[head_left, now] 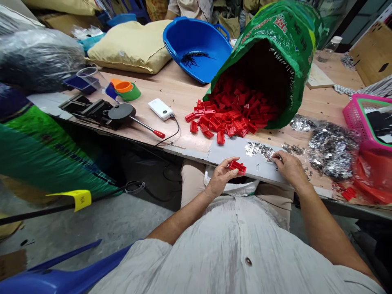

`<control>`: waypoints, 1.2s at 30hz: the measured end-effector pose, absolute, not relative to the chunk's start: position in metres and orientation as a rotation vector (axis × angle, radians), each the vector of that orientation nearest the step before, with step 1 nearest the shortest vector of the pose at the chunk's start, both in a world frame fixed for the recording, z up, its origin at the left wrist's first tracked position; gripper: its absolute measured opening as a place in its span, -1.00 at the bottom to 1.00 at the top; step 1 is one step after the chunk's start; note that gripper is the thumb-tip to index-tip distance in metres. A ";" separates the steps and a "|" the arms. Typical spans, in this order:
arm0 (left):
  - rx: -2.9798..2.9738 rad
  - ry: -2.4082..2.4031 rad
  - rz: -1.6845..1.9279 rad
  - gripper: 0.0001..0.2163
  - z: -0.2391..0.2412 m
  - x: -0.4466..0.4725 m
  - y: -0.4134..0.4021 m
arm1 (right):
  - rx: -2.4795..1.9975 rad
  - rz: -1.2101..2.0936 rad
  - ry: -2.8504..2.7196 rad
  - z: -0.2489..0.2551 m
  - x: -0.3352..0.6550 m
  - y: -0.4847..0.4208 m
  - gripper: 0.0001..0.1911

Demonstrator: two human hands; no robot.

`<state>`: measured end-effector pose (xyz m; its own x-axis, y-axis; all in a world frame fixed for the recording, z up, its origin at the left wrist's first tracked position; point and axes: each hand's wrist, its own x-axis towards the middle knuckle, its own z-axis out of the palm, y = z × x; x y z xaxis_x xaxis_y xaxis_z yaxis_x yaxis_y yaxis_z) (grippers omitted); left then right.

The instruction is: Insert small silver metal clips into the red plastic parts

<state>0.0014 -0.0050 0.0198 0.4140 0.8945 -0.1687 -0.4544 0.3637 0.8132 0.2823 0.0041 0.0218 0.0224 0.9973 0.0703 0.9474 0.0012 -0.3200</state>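
Note:
My left hand (221, 178) is closed on a small red plastic housing (238, 167), held between thumb and fingers above the table's front edge. The housing looks like an open, box-shaped part. My right hand (290, 168) rests at the right end of a small pile of shiny metal pieces (257, 149) on a grey board (226, 153). Its thumb and forefinger are pinched together there; what lies between them is too small to make out. Beyond my left hand, a heap of similar red housings (232, 114) spills from a green woven sack (275, 32) lying on its side.
A plastic bag of metal pieces (332, 151) and a pink basket (352, 118) stand at right. A black lever tool (122, 111), a white power bank (160, 109) with a cable and a blue basin (211, 49) lie left and behind. A person (191, 9) is partly visible at the back.

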 end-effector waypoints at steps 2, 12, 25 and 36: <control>0.764 0.687 0.961 -0.50 0.020 0.002 -0.005 | -2.001 0.262 -2.040 0.022 0.282 0.005 -0.86; 0.755 0.690 0.979 -0.45 0.018 0.004 -0.004 | -2.026 0.365 -1.892 0.029 0.277 0.002 -0.89; 0.813 0.690 1.019 -0.52 0.024 0.017 -0.002 | -1.450 0.732 -1.872 0.066 0.207 -0.024 -0.84; 0.701 0.630 0.994 -0.55 0.037 0.017 0.000 | -1.177 0.765 -1.901 0.058 0.203 -0.025 -0.85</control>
